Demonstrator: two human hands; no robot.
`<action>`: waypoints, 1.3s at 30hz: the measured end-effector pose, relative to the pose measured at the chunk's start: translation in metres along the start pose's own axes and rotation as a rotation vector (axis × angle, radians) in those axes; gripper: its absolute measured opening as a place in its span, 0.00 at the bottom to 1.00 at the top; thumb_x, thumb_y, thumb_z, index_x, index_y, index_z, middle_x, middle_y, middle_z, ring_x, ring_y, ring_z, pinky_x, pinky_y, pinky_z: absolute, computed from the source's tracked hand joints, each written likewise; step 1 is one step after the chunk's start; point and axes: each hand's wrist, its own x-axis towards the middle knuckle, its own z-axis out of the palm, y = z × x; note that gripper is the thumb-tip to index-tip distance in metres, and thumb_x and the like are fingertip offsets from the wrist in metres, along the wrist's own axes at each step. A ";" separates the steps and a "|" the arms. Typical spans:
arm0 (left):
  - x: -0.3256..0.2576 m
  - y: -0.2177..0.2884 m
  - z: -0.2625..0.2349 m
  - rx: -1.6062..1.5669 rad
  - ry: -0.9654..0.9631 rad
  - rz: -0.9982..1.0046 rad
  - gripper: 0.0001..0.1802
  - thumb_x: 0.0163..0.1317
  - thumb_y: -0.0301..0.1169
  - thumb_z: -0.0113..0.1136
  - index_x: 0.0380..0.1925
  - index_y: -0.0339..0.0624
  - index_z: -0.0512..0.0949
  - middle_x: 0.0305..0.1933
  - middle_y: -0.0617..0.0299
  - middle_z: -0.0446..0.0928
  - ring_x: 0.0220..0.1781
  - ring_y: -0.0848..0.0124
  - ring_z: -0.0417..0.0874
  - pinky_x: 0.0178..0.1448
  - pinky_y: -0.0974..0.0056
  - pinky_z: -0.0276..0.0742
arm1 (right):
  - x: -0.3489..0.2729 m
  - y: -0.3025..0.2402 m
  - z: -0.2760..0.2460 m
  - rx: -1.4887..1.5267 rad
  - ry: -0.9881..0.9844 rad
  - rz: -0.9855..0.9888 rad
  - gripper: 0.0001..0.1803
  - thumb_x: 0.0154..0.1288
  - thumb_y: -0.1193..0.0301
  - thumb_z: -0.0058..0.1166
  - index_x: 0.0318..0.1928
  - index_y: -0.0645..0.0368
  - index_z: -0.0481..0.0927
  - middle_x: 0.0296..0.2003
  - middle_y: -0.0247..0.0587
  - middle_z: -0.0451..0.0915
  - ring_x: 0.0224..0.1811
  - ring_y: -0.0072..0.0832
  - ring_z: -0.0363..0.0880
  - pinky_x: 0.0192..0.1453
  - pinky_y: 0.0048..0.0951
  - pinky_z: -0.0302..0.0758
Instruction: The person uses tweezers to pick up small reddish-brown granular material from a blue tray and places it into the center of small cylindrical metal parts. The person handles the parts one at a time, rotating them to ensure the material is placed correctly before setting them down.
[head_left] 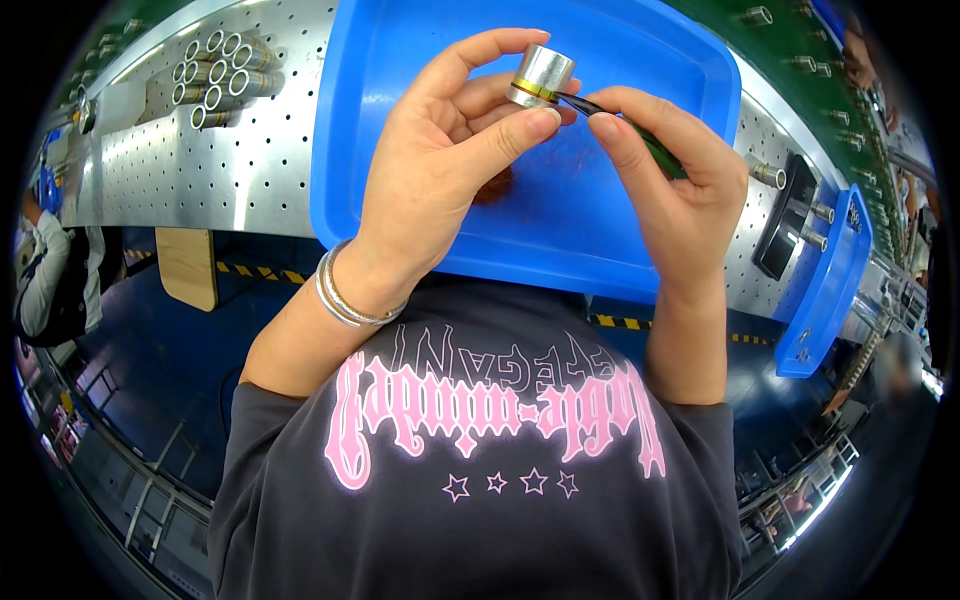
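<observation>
Above a large blue tray (330,150), my left hand (440,150) grips a short silvery metal cylinder (546,68) between thumb and fingers. A yellow-gold band with a dark reddish line runs around its lower part. My right hand (680,170) is closed on a pair of dark tweezers (655,150) with a green part near the palm. Their narrow tips point left and meet the cylinder's lower side at the band; exact contact is too small to make out. Under my left hand, partly hidden, a reddish-brown copper-coloured clump (497,187) lies in the tray.
A perforated metal table (270,170) bears the tray. Several similar cylinders (218,72) stand grouped at the left. On the right are a black slab-like object (785,220), a few cylinders (768,176) and a smaller blue tray (825,310). Another person's sleeve (45,275) shows far left, near a wooden stool (187,265).
</observation>
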 end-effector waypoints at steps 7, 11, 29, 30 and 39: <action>0.000 0.000 0.001 0.005 -0.005 0.011 0.26 0.61 0.25 0.56 0.59 0.36 0.63 0.51 0.47 0.75 0.51 0.67 0.78 0.57 0.65 0.74 | 0.000 -0.002 -0.002 -0.028 -0.007 0.019 0.05 0.53 0.74 0.62 0.32 0.61 0.82 0.25 0.39 0.81 0.25 0.25 0.79 0.29 0.21 0.71; 0.000 0.000 0.000 0.013 -0.005 0.006 0.26 0.61 0.25 0.56 0.59 0.36 0.63 0.51 0.47 0.75 0.50 0.67 0.78 0.57 0.65 0.74 | 0.000 -0.002 -0.003 -0.031 -0.011 0.025 0.05 0.53 0.74 0.62 0.32 0.61 0.82 0.26 0.39 0.81 0.25 0.25 0.79 0.29 0.21 0.72; 0.000 0.002 -0.001 -0.010 0.002 -0.005 0.26 0.60 0.24 0.56 0.59 0.35 0.63 0.51 0.48 0.75 0.49 0.69 0.78 0.56 0.67 0.73 | 0.001 -0.004 -0.001 0.014 -0.023 0.066 0.05 0.55 0.74 0.61 0.32 0.61 0.83 0.25 0.39 0.81 0.25 0.24 0.78 0.28 0.21 0.71; 0.000 0.002 0.000 -0.011 0.003 -0.005 0.26 0.60 0.24 0.56 0.59 0.35 0.63 0.50 0.47 0.75 0.49 0.69 0.78 0.56 0.67 0.73 | 0.001 -0.004 -0.001 0.014 -0.024 0.063 0.05 0.55 0.74 0.61 0.32 0.61 0.83 0.25 0.39 0.81 0.25 0.24 0.78 0.28 0.21 0.70; -0.001 0.002 -0.002 0.003 -0.007 0.012 0.26 0.61 0.24 0.56 0.59 0.36 0.63 0.50 0.47 0.75 0.50 0.67 0.78 0.56 0.66 0.74 | 0.000 -0.003 0.000 0.027 -0.025 0.070 0.05 0.56 0.73 0.60 0.32 0.61 0.83 0.24 0.38 0.81 0.24 0.22 0.76 0.27 0.20 0.69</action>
